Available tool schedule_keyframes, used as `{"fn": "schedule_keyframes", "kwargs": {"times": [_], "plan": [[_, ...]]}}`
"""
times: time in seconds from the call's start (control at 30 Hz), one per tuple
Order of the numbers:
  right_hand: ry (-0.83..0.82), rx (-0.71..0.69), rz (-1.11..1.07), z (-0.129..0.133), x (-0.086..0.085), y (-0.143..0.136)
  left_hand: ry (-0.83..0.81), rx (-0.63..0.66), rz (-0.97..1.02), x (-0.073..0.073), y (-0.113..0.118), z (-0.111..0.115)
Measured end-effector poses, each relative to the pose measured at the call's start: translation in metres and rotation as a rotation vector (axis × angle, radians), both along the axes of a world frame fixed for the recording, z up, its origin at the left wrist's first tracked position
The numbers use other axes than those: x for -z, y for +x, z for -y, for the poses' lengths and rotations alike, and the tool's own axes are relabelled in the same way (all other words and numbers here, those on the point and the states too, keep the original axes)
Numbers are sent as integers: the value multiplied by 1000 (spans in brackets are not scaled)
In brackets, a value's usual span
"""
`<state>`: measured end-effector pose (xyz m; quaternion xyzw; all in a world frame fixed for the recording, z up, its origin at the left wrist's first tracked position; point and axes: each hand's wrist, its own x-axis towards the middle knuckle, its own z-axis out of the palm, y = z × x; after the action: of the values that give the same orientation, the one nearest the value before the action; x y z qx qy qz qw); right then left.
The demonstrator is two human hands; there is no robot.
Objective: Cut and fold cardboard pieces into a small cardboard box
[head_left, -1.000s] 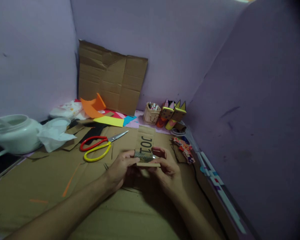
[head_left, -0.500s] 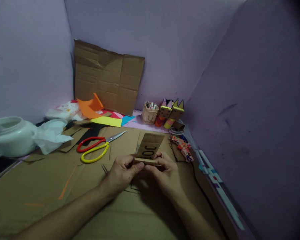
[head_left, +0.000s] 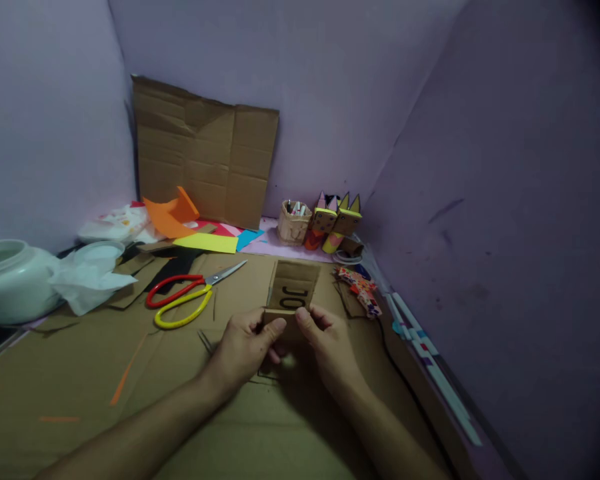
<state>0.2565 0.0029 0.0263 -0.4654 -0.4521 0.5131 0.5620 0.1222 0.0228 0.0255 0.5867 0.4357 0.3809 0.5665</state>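
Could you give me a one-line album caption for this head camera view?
Left hand and right hand grip a folded cardboard piece printed with black letters, scissors lying nearby.

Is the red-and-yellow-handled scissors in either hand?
No: the red-and-yellow-handled scissors lie on the cardboard sheet, while left hand and right hand grip a small printed cardboard piece.

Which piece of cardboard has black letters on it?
The small folded brown cardboard piece held between both hands. It shows black printed letters, while the big creased cardboard sheet leaning on the wall is plain.
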Motion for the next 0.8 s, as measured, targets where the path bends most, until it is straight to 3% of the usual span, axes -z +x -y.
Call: {"fn": "schedule_keyframes", "kwargs": {"times": [0.4,0.67,0.8], "plan": [[80,58,130,4,-2,-4,23,92,-210,13,-3,2],[53,60,52,3,1,-7,202,-11,-193,5,-9,-1],[83,30,69,4,1,-7,243,16,-142,-1,-10,1]]}}
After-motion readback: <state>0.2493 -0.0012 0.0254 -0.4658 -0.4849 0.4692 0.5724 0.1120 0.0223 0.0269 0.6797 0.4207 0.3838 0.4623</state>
